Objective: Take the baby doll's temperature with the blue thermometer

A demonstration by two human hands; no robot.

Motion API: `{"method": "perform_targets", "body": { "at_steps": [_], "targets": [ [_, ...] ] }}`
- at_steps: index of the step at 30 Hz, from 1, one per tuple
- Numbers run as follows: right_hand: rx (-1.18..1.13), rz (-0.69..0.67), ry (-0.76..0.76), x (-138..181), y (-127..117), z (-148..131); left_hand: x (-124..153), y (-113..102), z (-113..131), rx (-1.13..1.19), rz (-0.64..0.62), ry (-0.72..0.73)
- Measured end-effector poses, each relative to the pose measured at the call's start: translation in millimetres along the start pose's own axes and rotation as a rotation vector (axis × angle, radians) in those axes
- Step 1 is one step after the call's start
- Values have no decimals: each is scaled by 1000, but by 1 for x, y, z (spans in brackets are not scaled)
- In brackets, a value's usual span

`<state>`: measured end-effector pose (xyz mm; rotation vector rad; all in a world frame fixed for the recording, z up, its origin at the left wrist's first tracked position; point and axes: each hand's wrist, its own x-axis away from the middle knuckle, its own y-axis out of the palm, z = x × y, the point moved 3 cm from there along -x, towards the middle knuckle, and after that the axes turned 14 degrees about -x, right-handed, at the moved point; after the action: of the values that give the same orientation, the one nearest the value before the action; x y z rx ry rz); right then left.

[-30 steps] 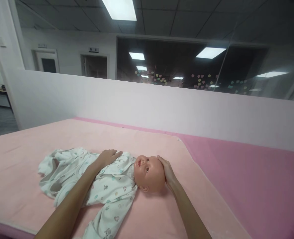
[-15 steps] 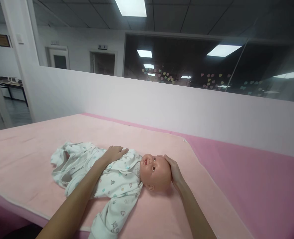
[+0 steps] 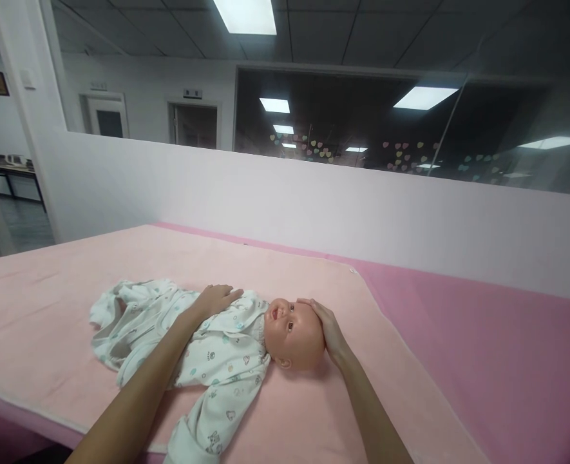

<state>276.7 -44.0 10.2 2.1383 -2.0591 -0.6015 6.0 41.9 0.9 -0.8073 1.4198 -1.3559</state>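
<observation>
A baby doll (image 3: pixel 292 335) in a white printed sleepsuit (image 3: pixel 217 361) lies on its back on a light pink blanket (image 3: pixel 289 412), head to the right. My left hand (image 3: pixel 214 299) rests flat on the doll's chest, fingers stretched out. My right hand (image 3: pixel 326 328) cups the top of the doll's bare head, fingers curved against it. The sleepsuit's legs lie loose and crumpled at the left.
The pink blanket lies over a darker pink padded surface (image 3: pixel 497 361) that runs on to the right. A low white partition wall (image 3: pixel 313 206) stands behind it, with dark glass panes above. A doorway and an open floor show at the far left.
Both hands stay where they were on the doll. Only the camera has shifted a little, first right and then slightly back.
</observation>
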Motion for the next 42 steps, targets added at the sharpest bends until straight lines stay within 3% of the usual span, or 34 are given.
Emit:
{"method": "perform_targets", "body": {
  "at_steps": [7, 14, 26, 34, 42],
  "targets": [
    [-19, 159, -164, -1, -11, -6, 0, 1, -1, -28, 4, 4],
    [71, -51, -76, 4, 9, -3, 0, 0, -1, -35, -7, -7],
    [75, -33, -98, 3, 6, -2, 0, -1, 1, -18, -6, -8],
    [16, 128, -161, 1, -5, -5, 1, -1, 1, -29, -5, -9],
    [39, -17, -62, 3, 8, -2, 1, -2, 2, -20, 12, -6]
  ]
}}
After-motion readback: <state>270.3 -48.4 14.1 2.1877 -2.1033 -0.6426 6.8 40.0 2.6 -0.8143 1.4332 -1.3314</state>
